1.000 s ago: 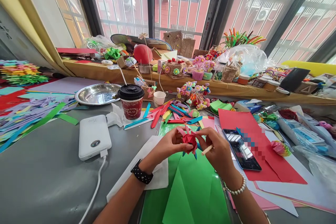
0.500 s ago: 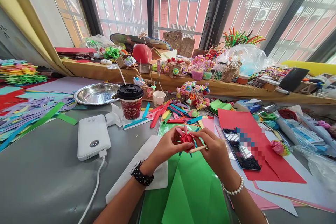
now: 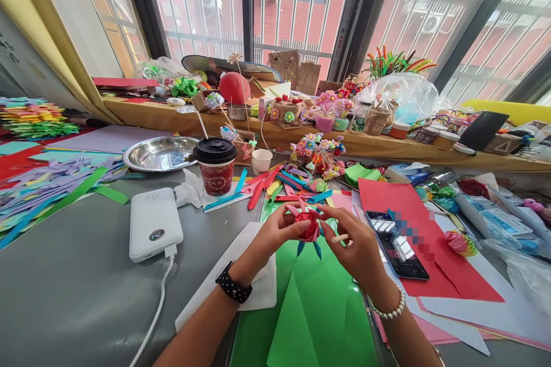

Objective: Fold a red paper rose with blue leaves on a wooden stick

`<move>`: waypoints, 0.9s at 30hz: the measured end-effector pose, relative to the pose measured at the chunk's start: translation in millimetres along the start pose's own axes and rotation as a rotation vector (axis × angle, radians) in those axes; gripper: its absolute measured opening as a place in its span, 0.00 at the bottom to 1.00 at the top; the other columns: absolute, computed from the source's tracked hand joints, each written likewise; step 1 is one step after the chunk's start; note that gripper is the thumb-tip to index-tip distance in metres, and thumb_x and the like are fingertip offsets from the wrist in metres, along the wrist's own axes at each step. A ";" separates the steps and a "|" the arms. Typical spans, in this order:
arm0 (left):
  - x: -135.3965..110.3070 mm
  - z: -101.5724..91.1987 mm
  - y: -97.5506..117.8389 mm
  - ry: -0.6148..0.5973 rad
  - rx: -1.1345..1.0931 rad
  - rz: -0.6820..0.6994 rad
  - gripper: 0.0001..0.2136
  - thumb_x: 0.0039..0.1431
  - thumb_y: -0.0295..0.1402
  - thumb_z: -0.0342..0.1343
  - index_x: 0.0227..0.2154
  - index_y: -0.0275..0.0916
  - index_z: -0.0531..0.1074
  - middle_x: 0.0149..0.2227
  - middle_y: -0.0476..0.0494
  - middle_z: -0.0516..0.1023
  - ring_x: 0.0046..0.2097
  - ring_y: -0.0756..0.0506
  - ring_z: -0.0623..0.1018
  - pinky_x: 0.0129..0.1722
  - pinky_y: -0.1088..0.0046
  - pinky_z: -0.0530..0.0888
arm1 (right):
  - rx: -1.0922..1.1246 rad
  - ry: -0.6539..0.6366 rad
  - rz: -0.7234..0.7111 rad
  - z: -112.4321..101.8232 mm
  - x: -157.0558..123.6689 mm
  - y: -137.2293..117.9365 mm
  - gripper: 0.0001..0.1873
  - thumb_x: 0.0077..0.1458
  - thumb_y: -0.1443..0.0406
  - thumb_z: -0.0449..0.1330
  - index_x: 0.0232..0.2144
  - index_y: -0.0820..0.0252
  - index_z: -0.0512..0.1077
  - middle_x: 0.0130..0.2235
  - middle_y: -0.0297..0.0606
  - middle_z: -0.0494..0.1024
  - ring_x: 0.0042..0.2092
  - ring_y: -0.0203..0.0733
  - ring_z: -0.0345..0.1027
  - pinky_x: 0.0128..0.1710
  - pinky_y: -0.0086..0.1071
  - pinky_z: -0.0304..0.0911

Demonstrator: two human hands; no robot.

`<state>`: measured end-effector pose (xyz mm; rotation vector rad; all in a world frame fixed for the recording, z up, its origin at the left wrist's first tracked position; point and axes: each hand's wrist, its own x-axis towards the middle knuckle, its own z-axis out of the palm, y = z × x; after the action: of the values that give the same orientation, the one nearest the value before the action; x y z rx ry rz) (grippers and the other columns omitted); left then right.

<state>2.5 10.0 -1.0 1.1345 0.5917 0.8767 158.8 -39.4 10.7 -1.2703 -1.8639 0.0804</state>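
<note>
A red folded paper flower (image 3: 306,223) with blue leaf tips below it is held over a green paper sheet (image 3: 314,309). My left hand (image 3: 275,235), with a black watch on the wrist, pinches the flower from the left. My right hand (image 3: 357,246), with a pearl bracelet, is closed on a thin pale wooden stick (image 3: 340,238) and touches the flower's right side with its fingertips. Both hands hover just above the grey table (image 3: 77,292).
A white power bank (image 3: 155,222) with its cable lies to the left, a lidded red paper cup (image 3: 215,165) and a steel dish (image 3: 159,153) behind it. A smartphone (image 3: 396,243) rests on red paper at the right. Paper strips, craft flowers and clutter fill the far side and windowsill.
The flower has been turned a little in my fingers, so its blue leaf tips now hang lower. The stick in my right hand has shifted slightly. Both hands stay in the same spot.
</note>
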 end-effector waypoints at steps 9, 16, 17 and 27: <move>-1.1 -0.1 1.2 -0.032 -0.143 -0.062 0.23 0.44 0.37 0.59 0.43 0.36 0.59 0.34 0.41 0.73 0.33 0.46 0.75 0.33 0.71 0.69 | 0.127 0.093 0.097 -10.7 3.4 -6.2 0.06 0.52 0.66 0.53 0.33 0.58 0.69 0.30 0.33 0.69 0.21 0.29 0.54 0.20 0.25 0.54; -3.7 0.5 -1.9 -0.109 -0.024 0.133 0.22 0.43 0.26 0.60 0.43 0.41 0.61 0.37 0.46 0.70 0.40 0.47 0.71 0.38 0.72 0.68 | 0.122 0.062 0.026 -7.1 2.9 -2.2 0.05 0.50 0.69 0.56 0.31 0.58 0.70 0.31 0.36 0.69 0.27 0.33 0.61 0.23 0.26 0.57; -3.7 0.7 -2.6 -0.119 0.000 0.173 0.23 0.44 0.26 0.60 0.44 0.41 0.61 0.39 0.46 0.69 0.43 0.47 0.70 0.41 0.71 0.67 | 0.113 0.065 0.010 -6.4 2.6 -1.6 0.05 0.50 0.70 0.56 0.31 0.58 0.70 0.31 0.36 0.69 0.28 0.33 0.62 0.23 0.26 0.58; -4.4 2.3 -4.5 -0.120 0.081 0.229 0.21 0.44 0.27 0.60 0.41 0.39 0.60 0.37 0.46 0.67 0.37 0.48 0.72 0.36 0.72 0.70 | 0.021 0.048 -0.120 -1.1 2.6 7.0 0.05 0.51 0.71 0.54 0.32 0.60 0.67 0.32 0.37 0.69 0.33 0.36 0.65 0.31 0.28 0.61</move>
<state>3.2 4.4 -4.6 1.3374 0.4059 0.9789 164.4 -34.4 9.5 -1.1342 -1.8886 0.0053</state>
